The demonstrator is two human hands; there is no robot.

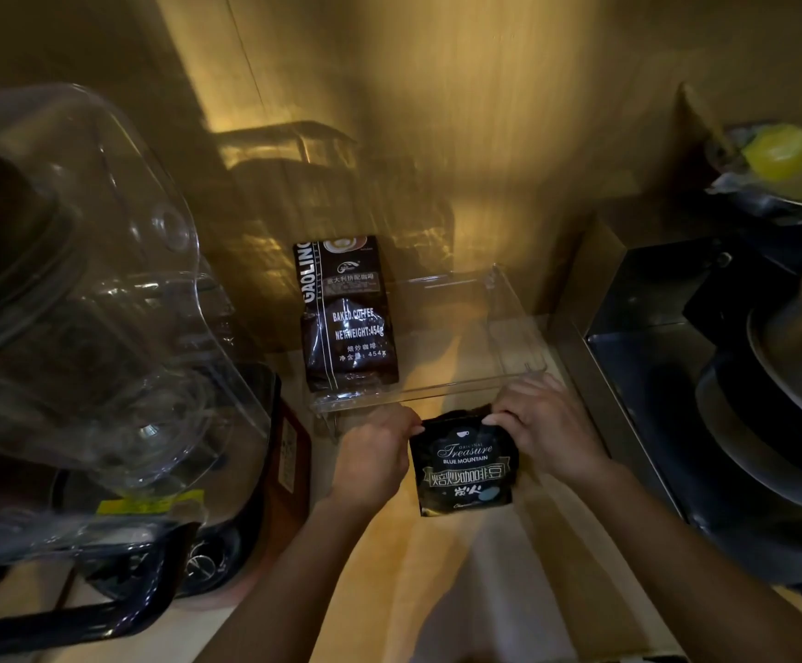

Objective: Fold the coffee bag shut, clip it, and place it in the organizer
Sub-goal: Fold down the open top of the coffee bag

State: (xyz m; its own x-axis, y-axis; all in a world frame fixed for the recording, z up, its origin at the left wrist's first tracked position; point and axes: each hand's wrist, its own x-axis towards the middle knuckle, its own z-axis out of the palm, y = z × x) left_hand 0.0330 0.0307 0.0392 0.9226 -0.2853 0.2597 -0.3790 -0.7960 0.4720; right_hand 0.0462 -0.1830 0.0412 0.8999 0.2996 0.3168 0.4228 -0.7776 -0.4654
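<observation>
- Two hands pinch the top edge of the small black coffee bag [465,464], which stands on the wooden counter [461,567] just in front of the clear organizer [499,327].
- Left hand [373,454] is closed on the bag's upper left corner; right hand [540,425] is closed on the upper right corner, fingers curled over the top.
- Both forearms reach forward from below, wrists nearly level, the hands apart with the bag between them.
- Judging by its creased, glossy skin, the bag is probably soft, light and somewhat slippery; the top strip looks like the best place to hold it for folding.
- No clip is visible.
- One bigger coffee bag [346,318] already stands inside the organizer at its left side, leaving room to its right.
</observation>
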